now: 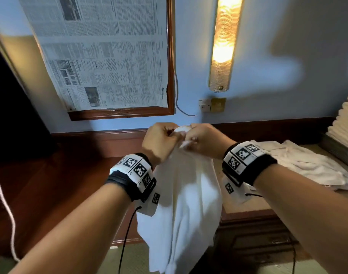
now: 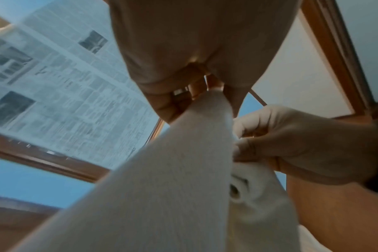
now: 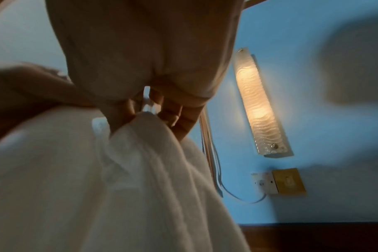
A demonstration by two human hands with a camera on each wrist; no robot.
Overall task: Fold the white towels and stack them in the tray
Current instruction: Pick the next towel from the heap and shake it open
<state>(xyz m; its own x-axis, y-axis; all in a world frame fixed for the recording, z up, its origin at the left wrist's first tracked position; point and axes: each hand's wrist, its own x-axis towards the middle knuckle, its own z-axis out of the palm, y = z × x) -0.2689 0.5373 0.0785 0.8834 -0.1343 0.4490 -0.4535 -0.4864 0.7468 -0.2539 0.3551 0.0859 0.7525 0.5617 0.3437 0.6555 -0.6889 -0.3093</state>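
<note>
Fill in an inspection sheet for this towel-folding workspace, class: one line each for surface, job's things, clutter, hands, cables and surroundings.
Surface: wooden counter, partly covered with cloth.
Job's things: one white towel held up and hanging down in front of the counter; loose towels heaped on the counter; folded stack at far right; tray not clearly seen.
Clutter: nothing seen.
Hands: left hand and right hand close together, both pinching the towel's top edge.
Cables: black leads from the wristbands; white cord at left; wire by the wall socket.
Surroundings: blue wall, framed newspaper, lit wall lamp, switch plate.
</note>
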